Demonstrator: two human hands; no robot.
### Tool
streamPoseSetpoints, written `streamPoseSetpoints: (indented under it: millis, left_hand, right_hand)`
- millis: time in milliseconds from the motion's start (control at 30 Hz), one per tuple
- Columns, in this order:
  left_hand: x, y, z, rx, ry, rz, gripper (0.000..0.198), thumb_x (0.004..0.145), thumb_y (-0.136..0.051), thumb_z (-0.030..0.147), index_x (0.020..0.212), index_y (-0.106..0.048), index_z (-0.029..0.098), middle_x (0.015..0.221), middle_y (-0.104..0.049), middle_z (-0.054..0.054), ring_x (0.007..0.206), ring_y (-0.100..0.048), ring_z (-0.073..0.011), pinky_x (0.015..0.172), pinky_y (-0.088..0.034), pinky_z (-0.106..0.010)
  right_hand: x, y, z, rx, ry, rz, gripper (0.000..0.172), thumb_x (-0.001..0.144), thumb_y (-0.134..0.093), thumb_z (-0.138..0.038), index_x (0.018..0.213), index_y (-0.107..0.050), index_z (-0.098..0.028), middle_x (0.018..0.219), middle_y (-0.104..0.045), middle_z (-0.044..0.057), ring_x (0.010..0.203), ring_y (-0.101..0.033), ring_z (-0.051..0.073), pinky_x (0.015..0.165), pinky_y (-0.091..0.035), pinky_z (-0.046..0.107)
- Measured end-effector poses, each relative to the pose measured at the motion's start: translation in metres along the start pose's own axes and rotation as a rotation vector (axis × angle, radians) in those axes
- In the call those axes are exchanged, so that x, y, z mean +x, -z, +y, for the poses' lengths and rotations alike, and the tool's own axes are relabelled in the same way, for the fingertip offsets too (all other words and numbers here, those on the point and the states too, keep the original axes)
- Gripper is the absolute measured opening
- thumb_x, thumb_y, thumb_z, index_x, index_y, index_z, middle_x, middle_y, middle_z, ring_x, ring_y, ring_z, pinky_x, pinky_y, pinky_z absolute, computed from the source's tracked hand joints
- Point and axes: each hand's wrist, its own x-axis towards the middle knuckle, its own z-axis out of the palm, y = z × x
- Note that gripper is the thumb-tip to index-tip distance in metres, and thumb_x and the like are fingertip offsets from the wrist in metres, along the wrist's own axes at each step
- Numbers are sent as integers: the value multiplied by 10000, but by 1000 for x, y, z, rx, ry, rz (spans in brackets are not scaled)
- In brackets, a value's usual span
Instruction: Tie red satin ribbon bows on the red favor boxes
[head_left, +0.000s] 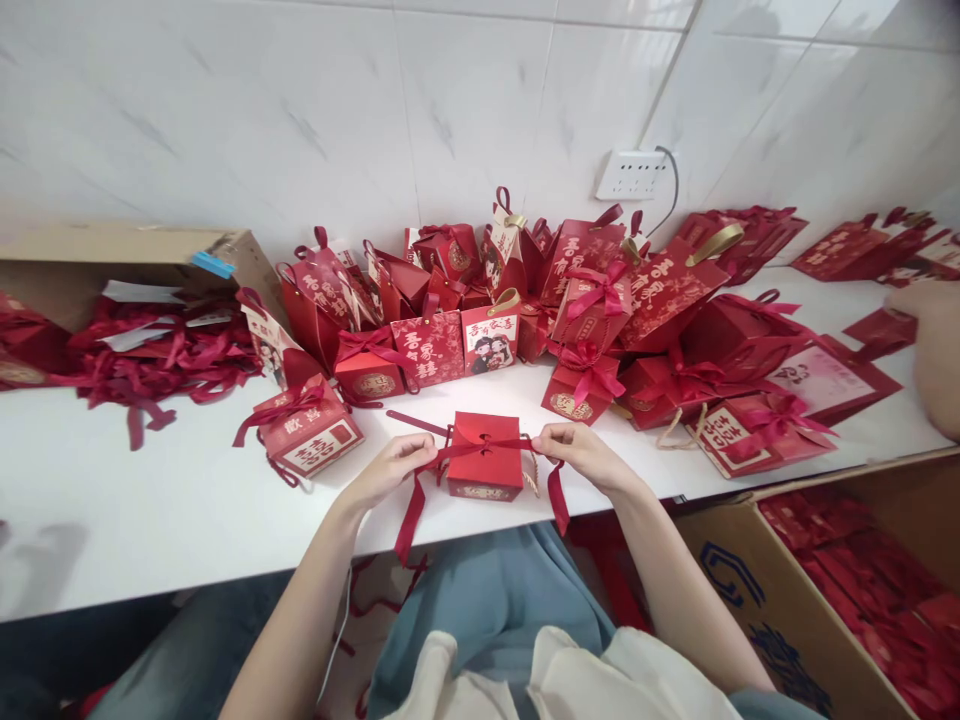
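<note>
A small red gift box sits on the white table in front of me, gold print on its near side. Across its top runs a dark red ribbon, crossed at the middle. My left hand pinches the ribbon left of the box, and that tail hangs over the table edge. On the other side my right hand pinches the opposite length, its tail also dangling. A gold cord shows beside the box near my right hand. Left of my left hand stands another ribboned box with white-panel lettering.
Many red gift boxes and bags crowd the table's back along the tiled wall. At left, an open carton holds loose ribbons. A carton of red packages stands lower right. A power strip is on the wall.
</note>
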Motion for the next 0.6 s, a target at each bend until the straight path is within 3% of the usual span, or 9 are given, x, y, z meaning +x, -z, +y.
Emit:
streamPoseSetpoints:
  millis: [100,200,333,467,600]
  left_hand:
    - [-5,-2,9,-5,22,-1,340,778,-497,464,622,-378,187,620,-393,28,603,-406,-117,597,-337,-248]
    - [-9,-4,20,47,26,-5,325,785,-479,456,625,-389,188,630,-429,16,629,-450,-138,628,-368,-268]
    - [-13,-10,37,182,20,-39,325,817,-466,432,617,-410,182,614,-439,28,611,-445,-124,624,-359,-257]
    - [-20,-15,50,284,42,-25,297,848,-436,412,662,-460,182,582,-468,40,559,-435,-108,584,-356,-237]
    - [-28,-18,58,340,-26,51,238,842,-463,393,961,-549,206,732,-579,23,649,-503,-124,626,-397,-231]
  right_hand:
    - [-7,1,-9,33,29,-60,369,743,-611,-522,604,-559,-185,579,-525,-17,576,-475,126,594,-380,264]
    - [-12,-3,-24,68,108,-78,307,752,-628,-489,672,-619,-192,783,-650,40,769,-589,186,719,-451,304]
    - [-10,-22,-40,84,211,-39,241,757,-637,-443,718,-662,-206,1059,-669,71,1021,-590,244,849,-463,351]
    - [0,-40,-37,-46,259,56,223,808,-573,-408,782,-671,-209,863,-698,41,841,-636,214,753,-483,325]
    - [5,-48,-25,-151,299,168,183,812,-571,-362,777,-675,-216,796,-689,26,755,-620,195,699,-469,308]
